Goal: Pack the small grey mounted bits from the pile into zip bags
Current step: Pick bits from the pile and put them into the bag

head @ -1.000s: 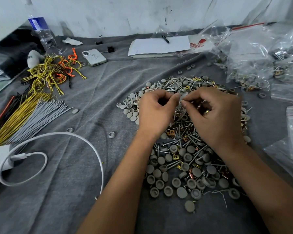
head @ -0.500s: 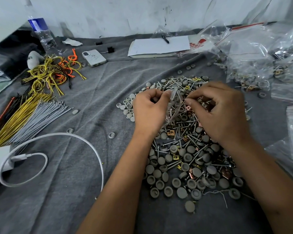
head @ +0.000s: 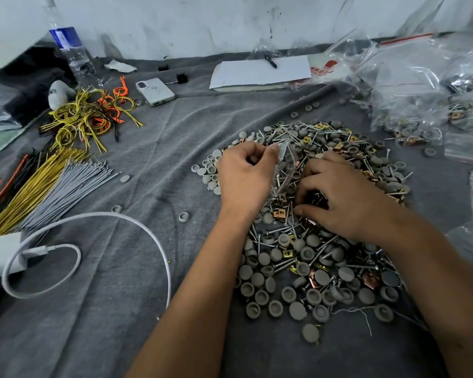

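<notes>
Left hand (head: 245, 175) is pinching a small clear zip bag (head: 284, 165) upright over the pile (head: 320, 219), likely keeping its mouth ready. Right hand (head: 344, 197), fingers curled, is digging into the grey bits on the grey-clothed tabletop (head: 148, 165); whether it's gripping any, cannot tell.

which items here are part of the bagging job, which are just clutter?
Job:
- pile of grey bits, screws and clips
- small clear zip bag, pinched by left hand
- right hand, picking in the pile
- filled bags

Clutter:
- phone
- water bottle
- wire bundles
- notepad and pen
- white cable
</notes>
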Demonstrator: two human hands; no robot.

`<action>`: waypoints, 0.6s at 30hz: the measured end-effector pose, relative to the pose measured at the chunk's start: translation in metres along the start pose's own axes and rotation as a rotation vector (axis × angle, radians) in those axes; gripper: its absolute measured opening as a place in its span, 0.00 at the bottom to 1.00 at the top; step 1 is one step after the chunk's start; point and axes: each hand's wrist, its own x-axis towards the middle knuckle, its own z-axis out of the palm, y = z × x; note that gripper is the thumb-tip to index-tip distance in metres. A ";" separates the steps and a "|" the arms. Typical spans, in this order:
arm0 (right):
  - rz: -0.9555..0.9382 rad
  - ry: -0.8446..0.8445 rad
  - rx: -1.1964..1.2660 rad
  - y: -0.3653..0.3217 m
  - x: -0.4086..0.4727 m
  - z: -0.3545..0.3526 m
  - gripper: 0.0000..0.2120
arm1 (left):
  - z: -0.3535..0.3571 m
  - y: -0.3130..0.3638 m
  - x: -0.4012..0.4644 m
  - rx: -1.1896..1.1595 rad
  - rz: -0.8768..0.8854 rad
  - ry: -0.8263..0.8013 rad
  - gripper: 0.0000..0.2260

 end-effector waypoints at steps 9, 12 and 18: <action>0.007 0.539 0.404 -0.006 -0.001 -0.001 0.03 | 0.001 0.001 -0.001 0.039 0.017 -0.027 0.14; 0.031 0.620 0.511 -0.010 -0.001 0.000 0.02 | 0.001 0.000 -0.001 0.033 0.028 -0.043 0.14; -0.042 0.701 0.331 -0.017 0.000 0.005 0.03 | 0.002 -0.002 -0.001 0.035 0.056 -0.063 0.14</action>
